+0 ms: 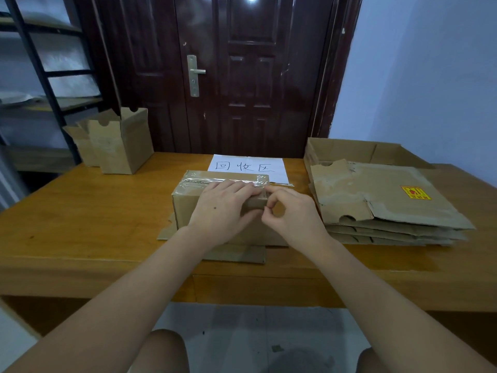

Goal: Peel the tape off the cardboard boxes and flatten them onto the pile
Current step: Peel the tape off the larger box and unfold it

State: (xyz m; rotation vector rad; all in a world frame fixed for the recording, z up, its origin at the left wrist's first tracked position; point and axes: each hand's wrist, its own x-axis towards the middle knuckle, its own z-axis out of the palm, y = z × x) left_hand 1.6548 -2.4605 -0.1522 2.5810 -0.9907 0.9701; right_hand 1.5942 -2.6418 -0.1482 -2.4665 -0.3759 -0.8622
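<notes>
A closed cardboard box [188, 208] sits in the middle of the wooden table [80, 211], with clear tape [204, 181] running along its top. My left hand [223, 208] lies over the box's top and front, fingers curled over the upper right edge. My right hand [290, 211] is at the box's right end, thumb and forefinger pinching at the tape's end there. To the right lies a pile of flattened cardboard boxes [382, 200] with a yellow sticker on top.
Two open upright boxes [118, 144] stand at the back left of the table. A white paper sign [247, 166] lies behind the box. An open shallow box [349, 152] sits behind the pile. A dark door is behind the table, a metal shelf at left.
</notes>
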